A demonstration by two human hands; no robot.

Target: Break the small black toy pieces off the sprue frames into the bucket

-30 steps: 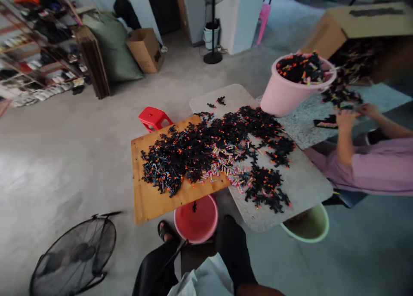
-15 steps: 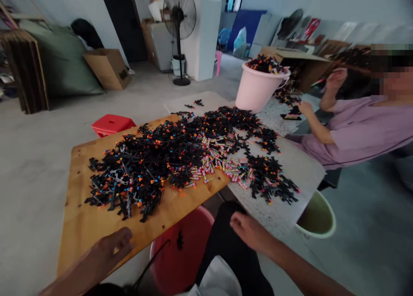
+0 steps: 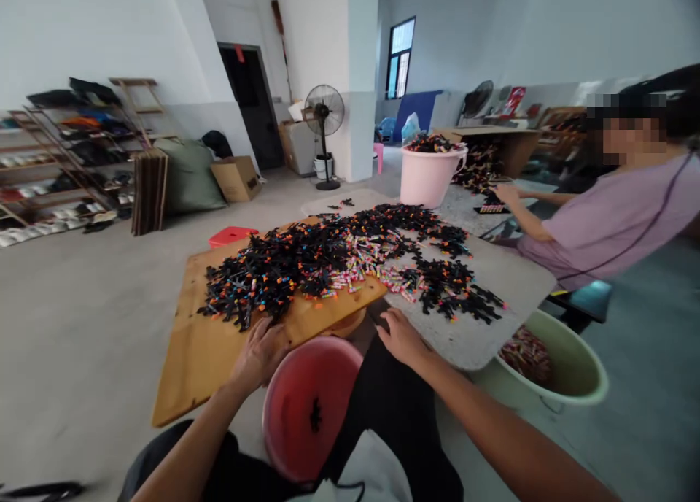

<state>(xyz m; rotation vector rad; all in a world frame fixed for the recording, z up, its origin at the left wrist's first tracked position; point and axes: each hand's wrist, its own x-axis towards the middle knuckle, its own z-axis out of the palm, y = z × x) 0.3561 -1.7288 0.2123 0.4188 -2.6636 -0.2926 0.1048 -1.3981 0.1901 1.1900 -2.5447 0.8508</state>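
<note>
Both hands, left [image 3: 261, 352] and right [image 3: 402, 336], rest palm-down at wooden board [image 3: 191, 356] edge.

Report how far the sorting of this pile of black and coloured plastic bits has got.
Barely started, by the look of it. Done: one black piece lies in the red basin, and the green basin holds some coloured bits. In hand: the left hand touches the pile's near edge on the wooden board; the right hand rests by the grey table, holding nothing. Left: nearly the whole pile.
</note>
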